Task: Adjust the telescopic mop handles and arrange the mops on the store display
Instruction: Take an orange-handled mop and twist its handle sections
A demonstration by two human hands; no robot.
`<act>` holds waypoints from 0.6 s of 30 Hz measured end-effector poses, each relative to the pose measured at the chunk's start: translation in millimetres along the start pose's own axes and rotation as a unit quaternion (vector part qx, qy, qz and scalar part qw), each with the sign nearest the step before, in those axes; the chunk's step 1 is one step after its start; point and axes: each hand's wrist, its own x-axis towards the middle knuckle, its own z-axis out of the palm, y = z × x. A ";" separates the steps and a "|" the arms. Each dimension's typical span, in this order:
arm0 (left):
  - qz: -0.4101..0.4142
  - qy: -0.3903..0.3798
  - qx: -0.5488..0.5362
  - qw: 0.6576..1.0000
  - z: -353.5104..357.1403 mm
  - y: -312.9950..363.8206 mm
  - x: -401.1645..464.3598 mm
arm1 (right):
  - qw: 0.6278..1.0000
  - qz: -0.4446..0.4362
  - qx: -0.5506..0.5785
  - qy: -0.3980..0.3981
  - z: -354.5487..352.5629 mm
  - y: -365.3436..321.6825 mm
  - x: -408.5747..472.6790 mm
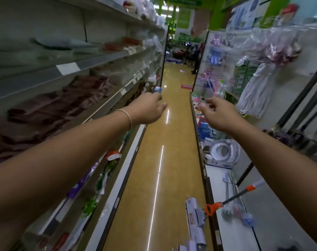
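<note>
Fingers on both left hand [146, 110] and right hand [219, 113] loosely curled, holding nothing; orange-collared mop handle [235, 196] sits far below-right: likely light, stiff, slick, so grab near the collar.

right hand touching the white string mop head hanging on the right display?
Apart. The head view shows the right hand open in mid-air, with shelf background visible between its fingers and the white string mop head.

Folded brown towels [67, 98] are lying on the left shelf [67, 68]. A glossy tan floor [154, 142] is reflecting light strips. White toilet seats [224, 151] are resting on the right shelf [219, 175].
</note>
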 end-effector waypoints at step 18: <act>0.009 -0.050 -0.016 0.999 120.5 -48.9 284.3 | 0.999 0.047 -0.004 0.001 62.0 125.7 265.1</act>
